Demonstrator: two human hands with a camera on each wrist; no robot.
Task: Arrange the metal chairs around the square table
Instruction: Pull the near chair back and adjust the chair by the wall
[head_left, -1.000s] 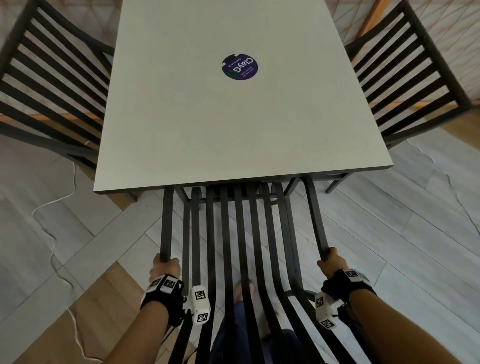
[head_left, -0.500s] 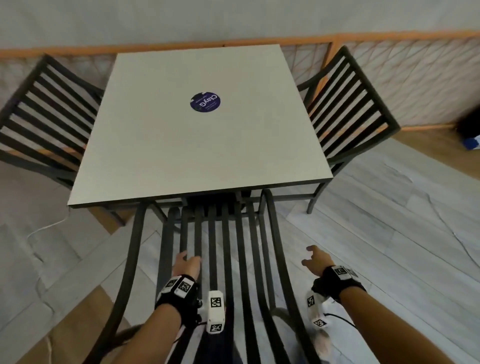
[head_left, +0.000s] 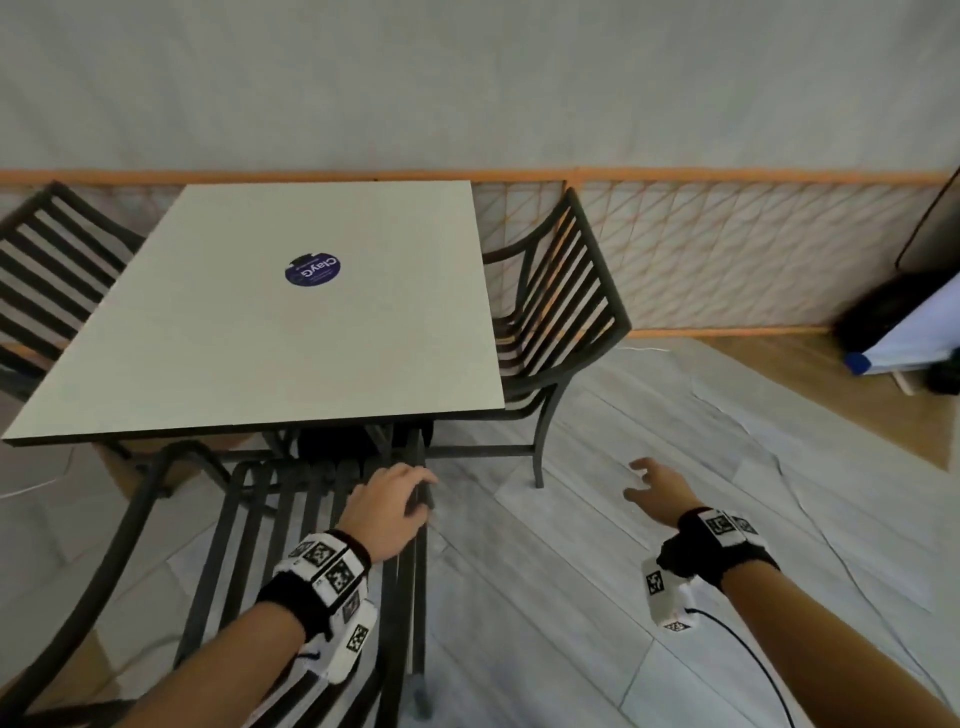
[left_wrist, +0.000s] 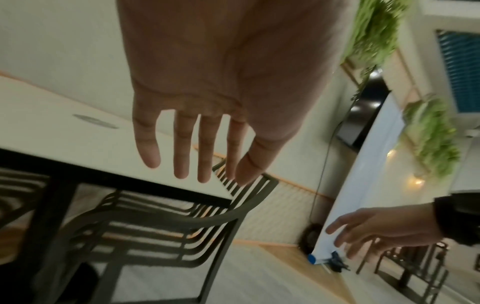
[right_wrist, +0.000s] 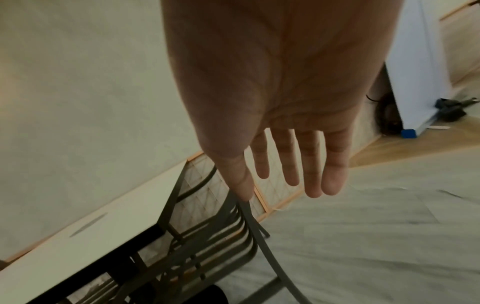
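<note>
The left hand (head_left: 387, 501) hovers over the near chair (head_left: 291, 525) at the worktop (head_left: 208, 364), fingers apart; the right hand (head_left: 657, 488) hangs spread over the floor.

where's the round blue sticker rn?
In the head view, the round blue sticker lies on the square table top, slightly toward the far edge, between the left chair and right chair.

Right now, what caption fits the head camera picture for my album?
Open hands, left hand over the near chair, right hand in the air, beside the square table.
</note>
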